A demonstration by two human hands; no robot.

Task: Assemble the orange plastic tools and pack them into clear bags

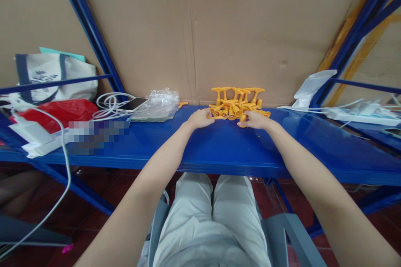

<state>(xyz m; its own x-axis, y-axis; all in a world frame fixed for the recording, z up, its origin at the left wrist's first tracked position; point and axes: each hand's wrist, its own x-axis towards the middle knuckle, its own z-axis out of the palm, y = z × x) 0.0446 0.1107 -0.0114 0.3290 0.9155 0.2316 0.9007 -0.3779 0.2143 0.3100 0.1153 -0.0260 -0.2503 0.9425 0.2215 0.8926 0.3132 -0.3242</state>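
Observation:
A pile of several orange plastic T-shaped parts [237,101] sits at the back of the blue metal shelf [219,146], against the cardboard wall. My left hand [199,118] rests at the pile's left edge, fingers curled onto the nearest parts. My right hand [254,120] is at the pile's front right, fingers pinched on one orange part [242,118]. Both forearms reach forward over the shelf edge.
A crumpled clear plastic bag [158,104], a phone [134,103] and coiled white cable [109,102] lie left of the pile. A tote bag [53,77] and red bag [62,110] sit far left. White chargers and cables [354,112] lie right. Blue rack posts flank the bay.

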